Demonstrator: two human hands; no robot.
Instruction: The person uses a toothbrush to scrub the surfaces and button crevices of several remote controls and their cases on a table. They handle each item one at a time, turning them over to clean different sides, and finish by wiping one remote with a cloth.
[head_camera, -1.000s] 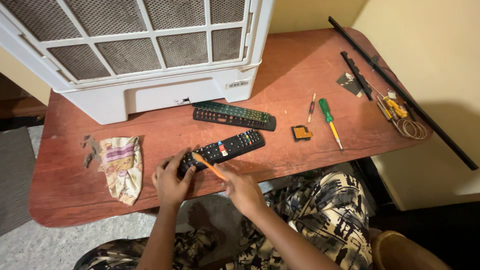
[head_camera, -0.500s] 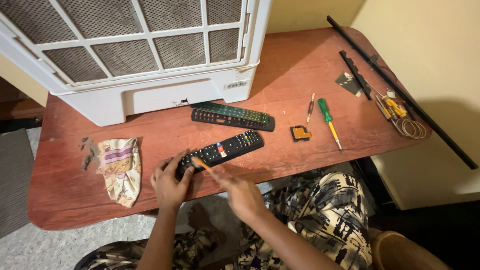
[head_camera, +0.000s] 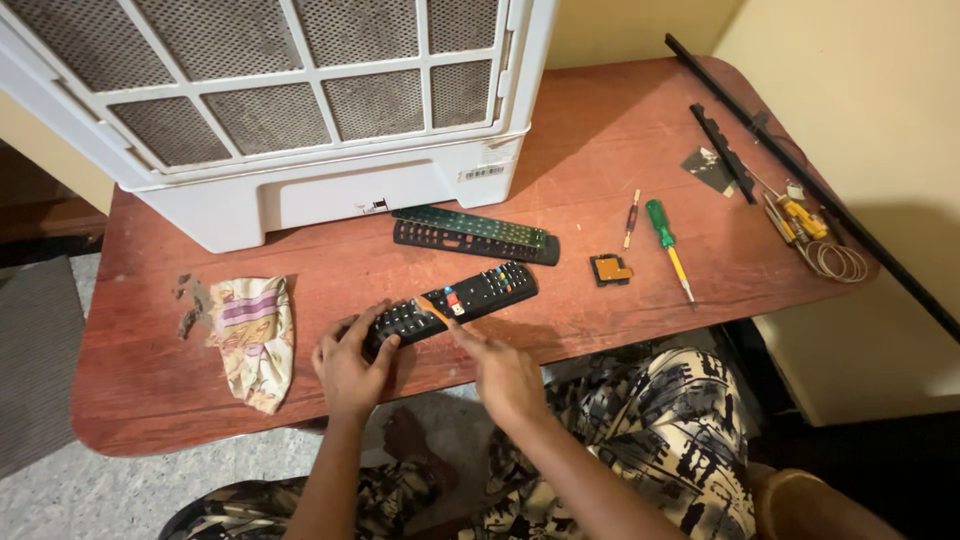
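The left hand (head_camera: 350, 365) grips the near end of a black remote (head_camera: 452, 303) on the red table (head_camera: 140, 400), pinning it flat. The right hand (head_camera: 500, 372) pinches a thin orange tool (head_camera: 432, 308) — probably a pry stick — its tip against the remote's keypad. Too much push could make the tip slip and gouge the casing. Beyond the hands lie an opened remote shell (head_camera: 475, 235) and a green screwdriver (head_camera: 665, 232). The tool's tip is too small to make out.
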